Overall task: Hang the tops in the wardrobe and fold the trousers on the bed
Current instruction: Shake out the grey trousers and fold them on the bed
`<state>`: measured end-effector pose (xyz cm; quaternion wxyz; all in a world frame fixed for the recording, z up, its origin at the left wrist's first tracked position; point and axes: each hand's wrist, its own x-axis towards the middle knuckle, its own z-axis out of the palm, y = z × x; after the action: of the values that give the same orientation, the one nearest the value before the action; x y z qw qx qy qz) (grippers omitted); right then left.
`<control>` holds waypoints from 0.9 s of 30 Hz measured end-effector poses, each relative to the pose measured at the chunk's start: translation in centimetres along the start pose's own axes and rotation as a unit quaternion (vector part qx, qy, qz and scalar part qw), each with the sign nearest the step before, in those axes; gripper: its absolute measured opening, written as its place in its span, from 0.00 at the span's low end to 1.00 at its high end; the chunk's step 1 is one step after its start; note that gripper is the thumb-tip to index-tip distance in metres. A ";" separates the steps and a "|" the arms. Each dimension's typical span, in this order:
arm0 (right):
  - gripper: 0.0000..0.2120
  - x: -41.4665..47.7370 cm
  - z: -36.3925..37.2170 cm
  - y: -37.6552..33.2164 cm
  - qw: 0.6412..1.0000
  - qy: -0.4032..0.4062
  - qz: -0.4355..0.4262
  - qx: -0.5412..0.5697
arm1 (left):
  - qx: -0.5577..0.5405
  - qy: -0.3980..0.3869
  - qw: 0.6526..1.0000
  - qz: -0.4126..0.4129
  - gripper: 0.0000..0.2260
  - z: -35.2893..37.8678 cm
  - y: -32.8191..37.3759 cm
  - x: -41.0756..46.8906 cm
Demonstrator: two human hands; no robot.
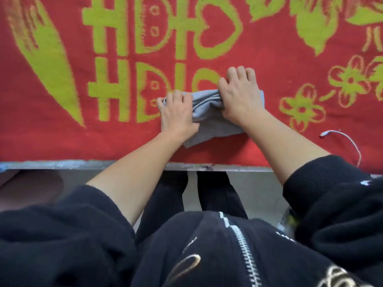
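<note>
A small folded grey garment (209,117), probably the trousers, lies on the red bed cover (62,137) near the bed's front edge. My left hand (177,112) grips its left end with curled fingers. My right hand (238,96) has its fingers curled over the bunched right part, where the fabric is gathered into ridges. A flat flap of the grey cloth sticks out toward me between my two wrists. Much of the garment is hidden under my hands.
The red cover carries large yellow-green characters, leaves and flowers. A white charging cable (350,141) lies on the cover at the right, near the edge. The bed's grey front rail (62,164) runs across below, with my dark-trousered legs and the floor beneath it.
</note>
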<state>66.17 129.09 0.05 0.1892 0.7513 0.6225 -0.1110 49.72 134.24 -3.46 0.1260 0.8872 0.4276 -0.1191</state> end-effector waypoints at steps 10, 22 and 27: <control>0.19 -10.9 -5.2 -4.6 0.996 -0.080 -0.020 0.027 | -0.030 0.052 0.989 0.134 0.17 -5.5 -3.8 -9.1; 0.48 -19.6 -14.8 -9.4 0.989 0.033 -0.134 0.044 | 0.047 0.081 0.987 -0.131 0.30 -16.0 -3.2 -26.0; 0.45 -24.5 -18.3 -11.8 0.969 0.081 -0.231 0.042 | 0.076 0.155 0.965 -0.197 0.29 -18.4 -2.3 -35.3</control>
<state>48.46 116.71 24.72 0.0757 0.6010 0.7871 -0.1166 28.39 115.85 24.78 -0.0355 0.8003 0.5976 -0.0344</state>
